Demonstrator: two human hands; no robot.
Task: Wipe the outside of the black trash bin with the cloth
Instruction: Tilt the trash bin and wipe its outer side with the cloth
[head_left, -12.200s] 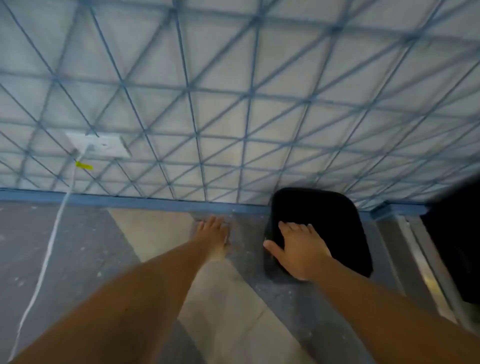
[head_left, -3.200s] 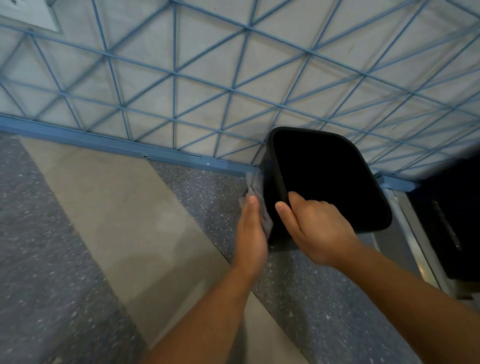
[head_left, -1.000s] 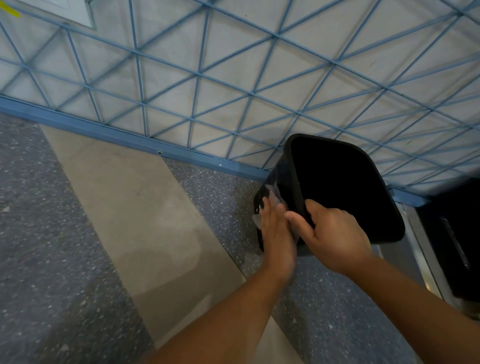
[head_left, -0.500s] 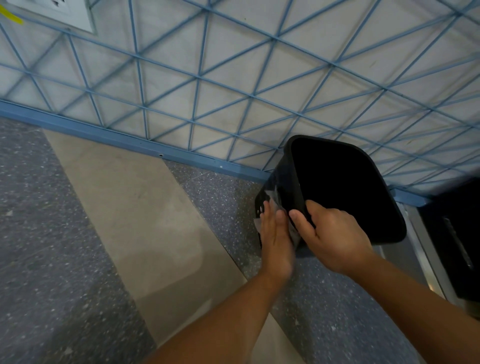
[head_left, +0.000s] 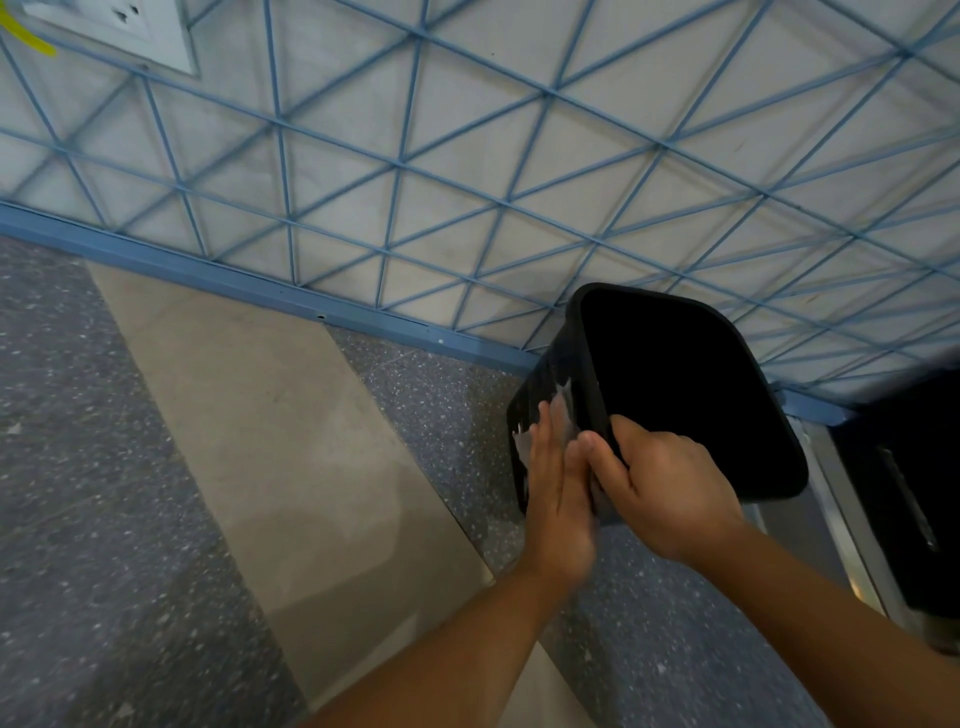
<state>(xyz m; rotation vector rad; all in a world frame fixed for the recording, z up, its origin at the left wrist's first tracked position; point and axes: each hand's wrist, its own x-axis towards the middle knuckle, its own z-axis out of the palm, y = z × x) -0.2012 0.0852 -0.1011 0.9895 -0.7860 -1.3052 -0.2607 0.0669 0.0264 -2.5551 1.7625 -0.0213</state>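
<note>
The wall (head_left: 519, 156), criss-crossed with blue lines, meets a speckled grey and beige floor (head_left: 234, 441). Against its blue skirting (head_left: 208, 278) stands the black trash bin (head_left: 691, 395), tipped to the right. The right hand (head_left: 670, 488) grips the bin's near rim, fingers curled over it. The left hand (head_left: 558, 488), fingers straight, presses the pale cloth (head_left: 563, 402) flat against the bin's left outer side.

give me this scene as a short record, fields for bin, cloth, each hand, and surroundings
bin: black bin, tilted, open top toward the camera, by the wall
cloth: pale cloth flat on the bin's left outer side
left hand: left hand presses the cloth with straight fingers
right hand: right hand grips the bin's near rim
surroundings: speckled floor, blue baseboard
</note>
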